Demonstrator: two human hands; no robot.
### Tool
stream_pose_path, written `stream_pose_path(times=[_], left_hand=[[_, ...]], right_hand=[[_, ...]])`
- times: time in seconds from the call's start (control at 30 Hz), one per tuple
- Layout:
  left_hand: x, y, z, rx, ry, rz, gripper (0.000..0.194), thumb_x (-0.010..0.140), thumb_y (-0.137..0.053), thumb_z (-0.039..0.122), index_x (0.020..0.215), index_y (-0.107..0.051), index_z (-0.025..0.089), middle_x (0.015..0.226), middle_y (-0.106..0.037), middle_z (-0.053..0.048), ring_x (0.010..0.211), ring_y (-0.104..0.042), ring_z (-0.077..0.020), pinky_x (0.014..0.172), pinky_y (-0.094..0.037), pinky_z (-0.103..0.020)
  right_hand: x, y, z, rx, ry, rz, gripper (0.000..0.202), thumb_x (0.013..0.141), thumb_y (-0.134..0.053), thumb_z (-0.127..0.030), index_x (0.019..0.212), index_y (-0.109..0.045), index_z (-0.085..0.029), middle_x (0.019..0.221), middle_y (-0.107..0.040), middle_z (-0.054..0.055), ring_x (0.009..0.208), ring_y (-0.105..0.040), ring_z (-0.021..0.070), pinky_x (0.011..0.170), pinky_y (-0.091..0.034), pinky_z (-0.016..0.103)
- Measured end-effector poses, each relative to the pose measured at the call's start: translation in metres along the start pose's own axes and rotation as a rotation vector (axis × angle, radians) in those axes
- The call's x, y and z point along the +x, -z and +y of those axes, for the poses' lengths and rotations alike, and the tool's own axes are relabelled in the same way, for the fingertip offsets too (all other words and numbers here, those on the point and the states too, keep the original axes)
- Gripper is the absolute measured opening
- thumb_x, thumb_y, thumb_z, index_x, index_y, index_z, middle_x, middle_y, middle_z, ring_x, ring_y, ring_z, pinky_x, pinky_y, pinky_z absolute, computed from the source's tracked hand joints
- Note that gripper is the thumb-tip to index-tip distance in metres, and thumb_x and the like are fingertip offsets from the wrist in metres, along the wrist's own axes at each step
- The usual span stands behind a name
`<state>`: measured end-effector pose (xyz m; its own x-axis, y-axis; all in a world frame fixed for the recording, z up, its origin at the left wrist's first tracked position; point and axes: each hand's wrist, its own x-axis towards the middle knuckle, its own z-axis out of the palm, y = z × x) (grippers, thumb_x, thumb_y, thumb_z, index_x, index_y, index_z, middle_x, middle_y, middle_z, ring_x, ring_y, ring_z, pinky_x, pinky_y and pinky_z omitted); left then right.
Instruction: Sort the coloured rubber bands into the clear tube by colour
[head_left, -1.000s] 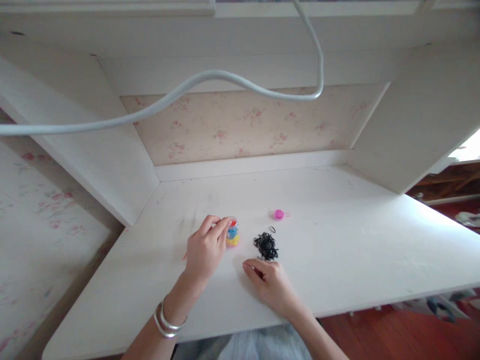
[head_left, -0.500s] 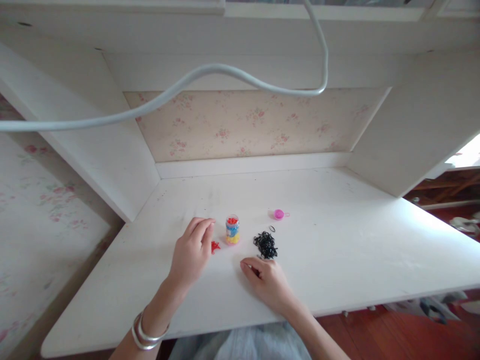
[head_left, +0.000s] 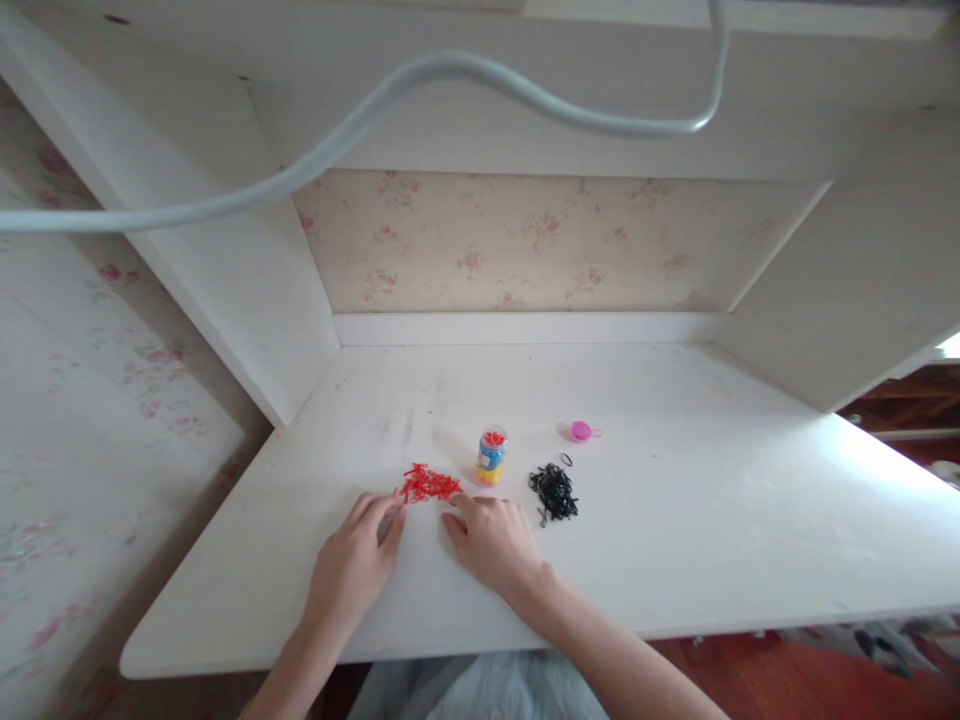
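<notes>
A loose pile of small red rubber bands (head_left: 430, 484) lies on the white tabletop. At its left edge is my left hand (head_left: 356, 550), fingertips against the bands and the thumb slightly apart from them. My right hand (head_left: 495, 540) reaches the pile's right edge with the index finger stretched out and the thumb apart below it. Just behind my right hand a small clear jar (head_left: 491, 457) stands upright without its lid, with red, blue and yellow contents. To the right of that hand is a heap of black rubber bands (head_left: 555, 492).
A pink lid (head_left: 581, 431) with a loop lies behind the black heap, and a single black band (head_left: 566, 460) sits between them. A white cable (head_left: 450, 65) hangs across the upper view. White side panels (head_left: 217, 260) and a back panel enclose the desk (head_left: 712, 500).
My left hand has come down and left off the red bands, which now show as a spread pile. My right hand has moved from the black heap to the red pile. The view has shifted.
</notes>
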<state>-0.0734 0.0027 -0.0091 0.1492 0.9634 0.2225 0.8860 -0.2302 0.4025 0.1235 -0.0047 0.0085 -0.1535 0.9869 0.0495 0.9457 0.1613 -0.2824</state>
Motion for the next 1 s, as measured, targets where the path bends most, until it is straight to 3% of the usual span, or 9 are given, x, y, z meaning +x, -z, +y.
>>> stream_pose_path(times=[0.27, 0.53, 0.73, 1.0], left_hand=[[0.000, -0.006, 0.007, 0.198, 0.046, -0.019, 0.024, 0.095, -0.039, 0.037, 0.103, -0.059, 0.027, 0.103, -0.064, 0.001, 0.071, -0.065, -0.0127, 0.056, -0.040, -0.023], [0.000, -0.008, 0.005, 0.247, 0.029, 0.028, 0.023, 0.095, -0.038, 0.030, 0.101, -0.060, 0.024, 0.101, -0.064, -0.001, 0.069, -0.064, -0.0123, 0.054, -0.039, -0.024], [-0.001, -0.010, 0.003, 0.234, 0.032, 0.091, 0.021, 0.095, -0.038, 0.026, 0.100, -0.057, 0.022, 0.101, -0.063, -0.003, 0.068, -0.063, -0.0125, 0.051, -0.040, -0.024], [0.000, -0.008, -0.001, 0.095, 0.070, 0.130, 0.020, 0.096, -0.035, 0.029, 0.102, -0.052, 0.021, 0.103, -0.065, -0.003, 0.083, -0.065, -0.0166, 0.063, -0.047, -0.026]], right_hand=[[0.014, -0.011, -0.007, -0.087, -0.029, 0.026, 0.027, 0.096, -0.038, -0.032, 0.090, -0.062, -0.023, 0.082, -0.071, 0.004, 0.069, -0.067, 0.0206, 0.056, -0.038, 0.025], [0.005, -0.010, -0.002, -0.076, -0.016, 0.021, 0.029, 0.099, -0.034, -0.030, 0.096, -0.061, -0.022, 0.082, -0.072, 0.005, 0.068, -0.067, 0.0203, 0.055, -0.035, 0.024], [-0.008, 0.005, 0.011, 0.089, -0.042, 0.075, 0.027, 0.094, -0.041, -0.026, 0.081, -0.065, -0.023, 0.069, -0.069, 0.001, 0.061, -0.063, 0.0159, 0.054, -0.031, 0.023], [-0.021, 0.028, 0.035, 0.519, -0.079, 0.179, 0.032, 0.094, -0.043, -0.038, 0.085, -0.068, -0.021, 0.053, -0.050, -0.004, 0.047, -0.042, 0.0107, 0.046, -0.026, 0.022]])
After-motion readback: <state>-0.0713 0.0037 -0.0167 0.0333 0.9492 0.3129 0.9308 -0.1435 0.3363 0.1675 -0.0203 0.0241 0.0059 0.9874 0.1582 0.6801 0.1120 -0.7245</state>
